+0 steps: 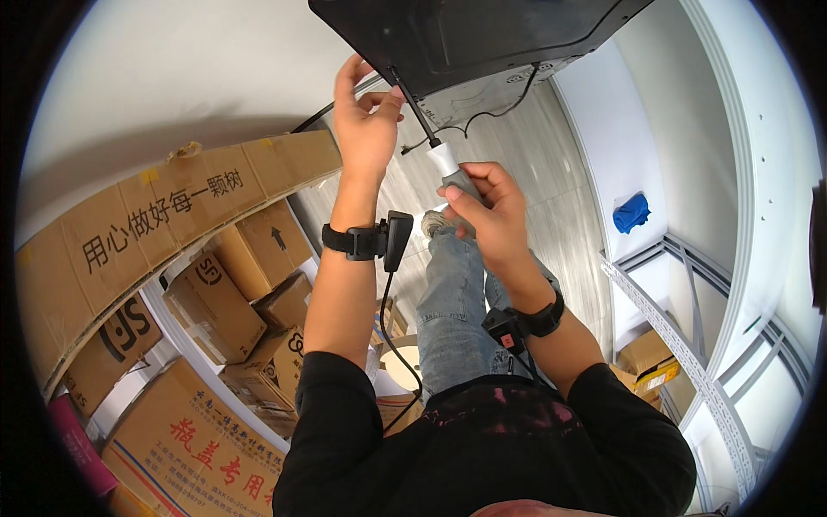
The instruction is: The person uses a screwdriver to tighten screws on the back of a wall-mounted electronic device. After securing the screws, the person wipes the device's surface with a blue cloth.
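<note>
A long-shafted screwdriver (443, 158) with a white and grey handle slants up toward a black appliance panel (457, 43). My right hand (495, 207) wraps its fingers and thumb around the grey part of the handle. The dark shaft meets the panel's lower left edge. Close to the shaft's far end, my left hand (366, 129) is raised with its fingers curled. Its thumb touches or nearly touches the shaft; whatever lies between those fingers is hidden. Both wrists carry black straps with small boxes, and a cable hangs from the left one (394, 241).
A cardboard-edged shelf (172, 202) with several cardboard boxes (215, 306) stands on the left. A black cord (500, 112) trails from the appliance over the grey floor (560, 233). At right are a metal rack (672, 336), a blue cloth-like item (631, 213) and an opened carton (646, 353).
</note>
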The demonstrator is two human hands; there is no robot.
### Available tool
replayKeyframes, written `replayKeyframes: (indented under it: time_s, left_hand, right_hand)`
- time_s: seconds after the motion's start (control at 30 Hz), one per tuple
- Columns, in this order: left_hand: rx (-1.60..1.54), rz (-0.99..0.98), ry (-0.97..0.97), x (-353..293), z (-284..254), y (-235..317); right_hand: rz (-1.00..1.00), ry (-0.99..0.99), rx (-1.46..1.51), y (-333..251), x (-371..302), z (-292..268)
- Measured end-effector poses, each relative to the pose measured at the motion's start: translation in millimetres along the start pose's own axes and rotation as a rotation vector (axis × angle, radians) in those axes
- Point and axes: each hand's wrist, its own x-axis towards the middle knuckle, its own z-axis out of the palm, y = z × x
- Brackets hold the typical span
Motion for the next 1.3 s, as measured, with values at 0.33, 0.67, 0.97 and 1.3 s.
replayKeyframes:
  time_s: [0.33, 0.67, 0.97, 1.3]
  left_hand:
    - [0.279, 0.135, -0.154, 9.5, -0.5, -7.0]
    - [0.237, 0.126, -0.256, 4.1, -4.2, -2.2]
    - [0.164, 0.084, -0.279, 5.7, -9.7, -12.8]
    - [-0.111, -0.386, -0.476, -7.8, -22.1, 12.3]
  right_hand:
    - [0.001, 0.084, -0.073, 2.6, 0.4, 6.9]
    - [0.231, 0.022, 0.161, 0.8, 7.0, 0.2]
    - [0.157, -0.019, -0.021, -4.5, 2.6, 8.1]
    - [0.134, 0.006, -0.025, -5.7, 0.1, 14.0]
